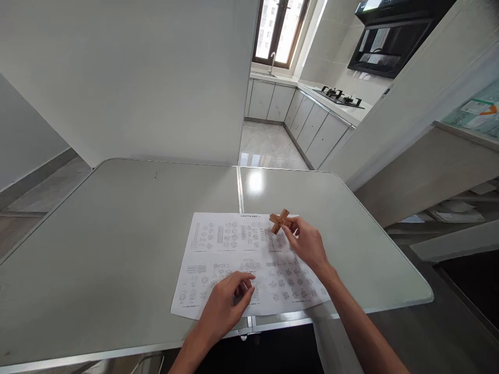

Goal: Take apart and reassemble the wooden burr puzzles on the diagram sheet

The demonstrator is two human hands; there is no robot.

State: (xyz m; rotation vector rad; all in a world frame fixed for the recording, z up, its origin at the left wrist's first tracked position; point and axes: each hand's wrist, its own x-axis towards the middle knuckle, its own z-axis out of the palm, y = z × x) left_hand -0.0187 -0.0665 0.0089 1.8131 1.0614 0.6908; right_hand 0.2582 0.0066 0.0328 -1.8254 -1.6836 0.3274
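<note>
A small brown wooden burr puzzle (279,222), shaped like a cross of interlocked sticks, is pinched between the thumb and fingers of my right hand (309,241). It is over the upper right part of a white instruction sheet (187,291) printed with rows of small line drawings. My left hand (231,298) is over the sheet's lower middle, thumb and fingers curved with a gap between them and nothing in it. Part of the sheet is hidden beneath both hands.
The sheet lies on a pale grey-green table (117,249) with a metal seam down its middle. Behind the table stands a white wall (156,83). Beyond a doorway is a kitchen with a gas stove (339,97); shelves (429,166) stand at the right.
</note>
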